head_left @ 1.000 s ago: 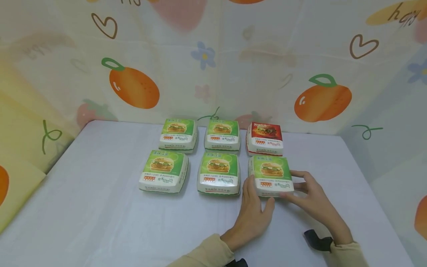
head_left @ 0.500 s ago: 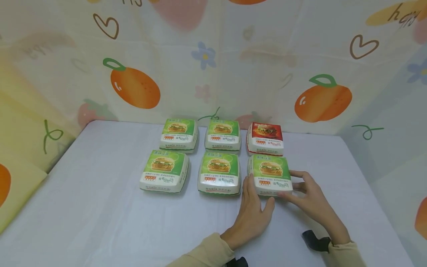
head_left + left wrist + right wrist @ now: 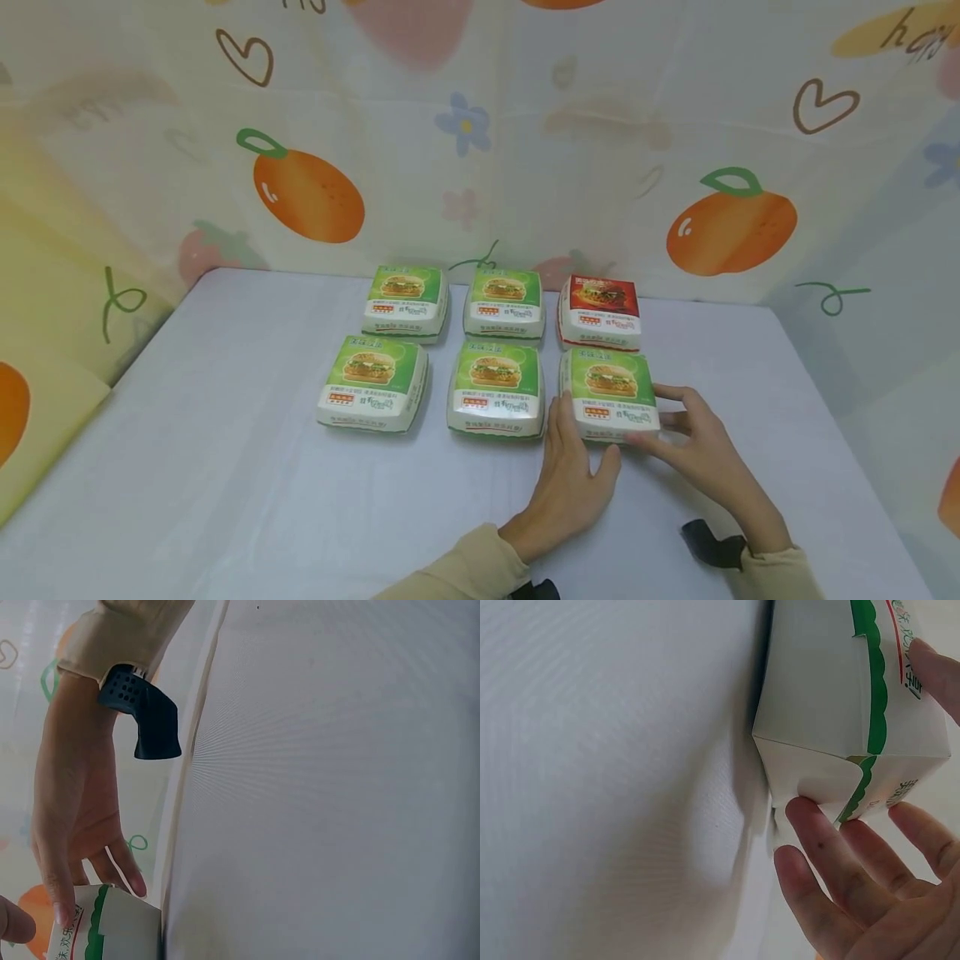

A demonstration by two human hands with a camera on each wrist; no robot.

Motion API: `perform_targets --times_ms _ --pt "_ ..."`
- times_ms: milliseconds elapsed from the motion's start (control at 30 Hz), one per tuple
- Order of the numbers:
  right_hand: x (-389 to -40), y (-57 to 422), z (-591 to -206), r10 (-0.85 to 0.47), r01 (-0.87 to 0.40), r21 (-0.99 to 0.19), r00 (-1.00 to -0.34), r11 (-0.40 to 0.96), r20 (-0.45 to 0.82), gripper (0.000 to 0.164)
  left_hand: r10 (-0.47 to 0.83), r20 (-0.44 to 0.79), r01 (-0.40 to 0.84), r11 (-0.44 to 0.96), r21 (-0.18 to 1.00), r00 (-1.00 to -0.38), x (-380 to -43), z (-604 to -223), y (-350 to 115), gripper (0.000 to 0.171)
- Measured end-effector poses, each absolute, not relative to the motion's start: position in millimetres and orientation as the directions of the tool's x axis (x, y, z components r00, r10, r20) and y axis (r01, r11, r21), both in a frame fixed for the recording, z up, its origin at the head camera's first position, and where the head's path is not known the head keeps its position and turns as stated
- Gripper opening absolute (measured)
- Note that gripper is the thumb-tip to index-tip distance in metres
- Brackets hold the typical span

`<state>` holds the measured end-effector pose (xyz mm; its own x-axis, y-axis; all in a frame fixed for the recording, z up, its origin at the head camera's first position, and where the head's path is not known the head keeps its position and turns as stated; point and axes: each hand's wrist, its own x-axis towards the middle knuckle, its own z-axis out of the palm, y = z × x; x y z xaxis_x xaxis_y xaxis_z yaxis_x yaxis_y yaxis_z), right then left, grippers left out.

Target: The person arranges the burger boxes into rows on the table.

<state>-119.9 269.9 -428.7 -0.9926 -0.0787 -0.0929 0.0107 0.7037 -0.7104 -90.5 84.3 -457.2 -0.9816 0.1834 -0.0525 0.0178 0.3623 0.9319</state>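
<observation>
Both hands are at a green-and-white burger box (image 3: pixel 611 392) in the front row's right place, in the head view. My left hand (image 3: pixel 564 492) lays straight fingers along the box's left side, its thumb apart in front. My right hand (image 3: pixel 701 446) holds the front right corner, thumb on the front face and fingers on the right side. In the right wrist view, the fingertips (image 3: pixel 802 814) touch the side of the box (image 3: pixel 817 682). A red-topped burger box (image 3: pixel 600 312) stands right behind it, and a green burger box (image 3: pixel 497 390) is to its left.
More green burger boxes stand at the front left (image 3: pixel 373 383), back left (image 3: pixel 406 304) and back middle (image 3: pixel 504 304). All rest on a white-covered table (image 3: pixel 225 467). A fruit-print cloth (image 3: pixel 510 167) hangs behind the table. Black wrist devices (image 3: pixel 712 546) sit at both cuffs.
The held box and my right hand have shifted very slightly left. My left hand stays against the box. The head view has drifted a little.
</observation>
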Motion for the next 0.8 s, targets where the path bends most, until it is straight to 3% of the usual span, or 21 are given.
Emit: perform_targets --times_ms 800 --pt "-118.3 270.9 -426.3 -0.090 0.008 -0.720 -0.991 0.694 -0.098 0.089 0.151 -0.013 0.047 0.392 0.919 -0.988 -90.4 -455.8 84.6 0.084"
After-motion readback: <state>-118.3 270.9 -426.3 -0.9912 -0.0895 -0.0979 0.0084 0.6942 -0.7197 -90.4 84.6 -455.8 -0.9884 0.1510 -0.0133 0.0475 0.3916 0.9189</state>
